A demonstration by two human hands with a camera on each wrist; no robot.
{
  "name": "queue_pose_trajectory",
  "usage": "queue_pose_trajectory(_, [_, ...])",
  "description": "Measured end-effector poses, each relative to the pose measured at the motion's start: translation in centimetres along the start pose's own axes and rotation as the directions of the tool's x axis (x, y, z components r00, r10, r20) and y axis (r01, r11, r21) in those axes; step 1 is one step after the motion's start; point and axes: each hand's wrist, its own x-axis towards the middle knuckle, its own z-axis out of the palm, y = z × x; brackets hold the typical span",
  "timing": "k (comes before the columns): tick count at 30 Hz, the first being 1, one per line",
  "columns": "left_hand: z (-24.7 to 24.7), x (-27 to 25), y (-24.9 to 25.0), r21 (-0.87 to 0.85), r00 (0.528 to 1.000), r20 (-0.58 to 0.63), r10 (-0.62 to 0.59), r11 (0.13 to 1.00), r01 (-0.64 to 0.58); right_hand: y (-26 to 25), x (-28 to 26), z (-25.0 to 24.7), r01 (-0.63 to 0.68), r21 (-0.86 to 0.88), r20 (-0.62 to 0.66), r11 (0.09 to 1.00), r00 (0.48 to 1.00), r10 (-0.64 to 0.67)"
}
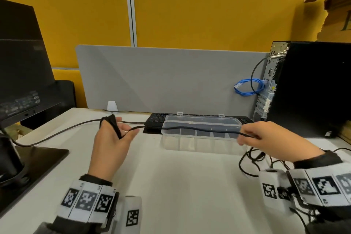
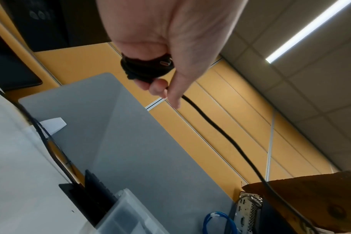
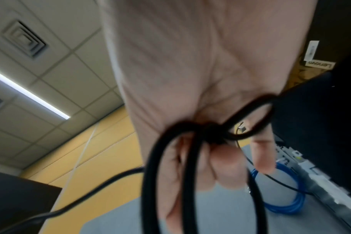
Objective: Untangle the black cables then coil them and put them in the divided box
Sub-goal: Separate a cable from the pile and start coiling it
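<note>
A black cable (image 1: 190, 129) stretches taut between both hands above the clear divided box (image 1: 201, 144). My left hand (image 1: 112, 137) has several turns of the cable coiled around its fingers (image 2: 146, 66), with a USB-C plug showing at the coil. The cable (image 2: 230, 140) leaves between thumb and finger toward the right. My right hand (image 1: 266, 138) grips the other stretch, and in the right wrist view loops of cable (image 3: 190, 158) hang tangled below its fingers. A loose black tangle (image 1: 252, 161) lies on the desk under the right wrist.
A black keyboard (image 1: 157, 119) lies behind the box against a grey divider (image 1: 171, 78). A monitor (image 1: 22, 66) on its stand with its own cable stands at left. A black PC tower (image 1: 311, 89) with a blue network cable (image 1: 248, 87) stands at right.
</note>
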Motion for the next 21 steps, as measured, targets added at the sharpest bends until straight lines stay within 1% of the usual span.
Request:
queue_pose_trajectory(2, [-0.1, 0.3, -0.3, -0.028, 0.998, -0.049, -0.031, 0.999, 0.03, 0.8, 0.0, -0.1, -0.039, 0.001, -0.084, 0.999, 0.996, 0.039])
queue_pose_trajectory(5, [-0.3, 0.5, -0.6, -0.06, 0.99, -0.132, -0.056, 0.997, 0.049, 1.3, 0.2, -0.3, -0.049, 0.014, -0.216, 0.999, 0.975, 0.051])
queue_pose_trajectory(7, [-0.3, 0.5, -0.8, -0.047, 0.987, -0.148, -0.057, 0.998, 0.051, 1.3, 0.2, -0.4, -0.052, 0.043, -0.293, 0.998, 0.954, 0.063])
queue_pose_trajectory(9, [-0.1, 0.6, -0.9, -0.036, 0.988, -0.14, -0.058, 0.998, 0.054, 1.1, 0.0, -0.6, -0.01, 0.178, -0.331, 0.984, 0.941, 0.07])
queue_pose_trajectory(10, [-0.2, 0.6, -1.0, -0.048, 0.988, -0.134, -0.073, 0.997, 0.067, 1.0, -0.2, -0.8, 0.024, 0.283, -0.333, 0.959, 0.94, 0.075])
queue_pose_trajectory(12, [-0.3, 1.0, -1.4, -0.075, 0.984, -0.125, -0.127, 0.99, 0.118, 0.8, -0.7, -1.6, 0.081, 0.468, -0.32, 0.88, 0.944, 0.083])
queue_pose_trajectory(14, [-0.6, 1.2, -1.6, -0.076, 0.978, -0.135, -0.16, 0.986, 0.15, 0.8, -1.1, -2.2, 0.121, 0.549, -0.298, 0.827, 0.953, 0.058])
queue_pose_trajectory(16, [-0.8, 1.5, -1.9, -0.069, 0.971, -0.167, -0.168, 0.985, 0.159, 1.1, -1.1, -2.4, 0.157, 0.559, -0.318, 0.814, 0.947, 0.035])
queue_pose_trajectory(17, [-0.9, 1.6, -2.1, -0.076, 0.967, -0.185, -0.174, 0.984, 0.163, 1.4, -1.1, -2.3, 0.171, 0.542, -0.353, 0.823, 0.935, 0.038])
queue_pose_trajectory(18, [-1.1, 1.7, -2.2, -0.086, 0.963, -0.197, -0.183, 0.982, 0.169, 1.8, -1.0, -2.3, 0.179, 0.492, -0.399, 0.852, 0.916, 0.038])
queue_pose_trajectory(20, [-1.4, 2.0, -2.6, -0.105, 0.951, -0.228, -0.212, 0.976, 0.192, 2.9, -1.1, -2.4, 0.151, 0.306, -0.528, 0.94, 0.848, 0.036])
queue_pose_trajectory(21, [-1.6, 2.2, -2.7, -0.113, 0.942, -0.245, -0.227, 0.972, 0.205, 3.5, -1.2, -2.6, 0.13, 0.247, -0.583, 0.96, 0.811, 0.04])
